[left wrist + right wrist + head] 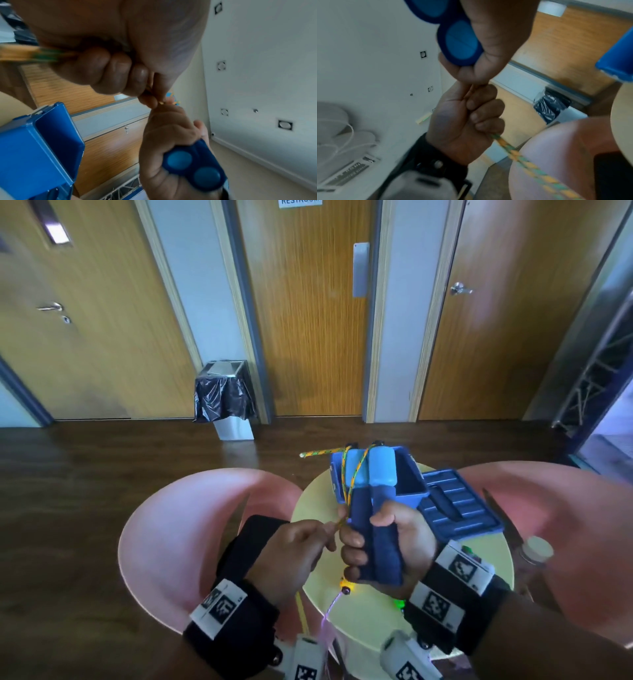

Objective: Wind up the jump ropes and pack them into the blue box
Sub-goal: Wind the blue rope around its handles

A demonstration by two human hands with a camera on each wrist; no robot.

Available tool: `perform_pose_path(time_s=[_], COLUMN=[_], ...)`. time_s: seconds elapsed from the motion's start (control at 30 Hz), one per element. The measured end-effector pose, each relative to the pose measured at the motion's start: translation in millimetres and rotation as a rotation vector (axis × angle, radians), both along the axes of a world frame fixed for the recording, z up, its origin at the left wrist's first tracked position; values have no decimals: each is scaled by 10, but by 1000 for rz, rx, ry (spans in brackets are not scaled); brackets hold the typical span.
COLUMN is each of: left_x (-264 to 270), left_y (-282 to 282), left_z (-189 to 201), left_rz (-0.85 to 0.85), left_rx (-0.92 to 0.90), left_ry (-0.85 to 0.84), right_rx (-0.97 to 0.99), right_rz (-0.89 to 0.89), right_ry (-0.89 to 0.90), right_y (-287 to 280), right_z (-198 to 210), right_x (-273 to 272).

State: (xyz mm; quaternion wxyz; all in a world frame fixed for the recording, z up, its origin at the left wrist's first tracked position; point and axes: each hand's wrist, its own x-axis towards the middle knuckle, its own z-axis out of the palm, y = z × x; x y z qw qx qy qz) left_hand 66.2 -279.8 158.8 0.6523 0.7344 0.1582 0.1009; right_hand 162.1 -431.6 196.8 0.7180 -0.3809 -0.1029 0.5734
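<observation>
My right hand [363,546] grips two dark blue jump-rope handles [376,535] side by side, their light blue ends pointing up. The yellow-green rope [354,474] loops over those ends, and its loose tip [311,454] sticks out to the left. My left hand [325,534] pinches the rope right beside the right hand's fingers. In the right wrist view the rope [530,166] trails down out of the left fist [467,119]. Just behind the handles, the blue box [407,474] stands open on the round table [315,498], its lid [459,505] lying flat to the right.
A second, glowing rope [344,587] lies at the table's near edge. Pink chairs [185,529] flank the table, the left one bearing a black object [253,529]. A capped bottle [534,553] stands at the right. A bagged bin [224,395] stands by the wooden doors.
</observation>
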Motion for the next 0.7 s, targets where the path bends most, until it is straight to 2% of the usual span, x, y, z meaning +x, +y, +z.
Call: perform_pose_path(time_s=[0.1,0.23,0.27,0.43,0.57,0.7], left_x=[-103,-223,-252,-352,-356,-306], left_y=[-8,34,38,17,-21,6], left_z=[99,44,46,126,191,307], left_rz=[47,44,31,-7,-59,-101], left_rx=[405,591,626,921,1095,1187], left_ry=[-44,3,21,106,134,161], right_rx=[-262,-629,-697,-1029,-1137,-1208], right_rz=[-35,-88,-73,157,220,246], right_ry=[-281,-1069,-1193,-1596,-1830,-1999], right_y=[40,73,72,116,217,334], right_z=[38,37,14,-54,-121,-140], right_x=[109,303,372,686,676,525])
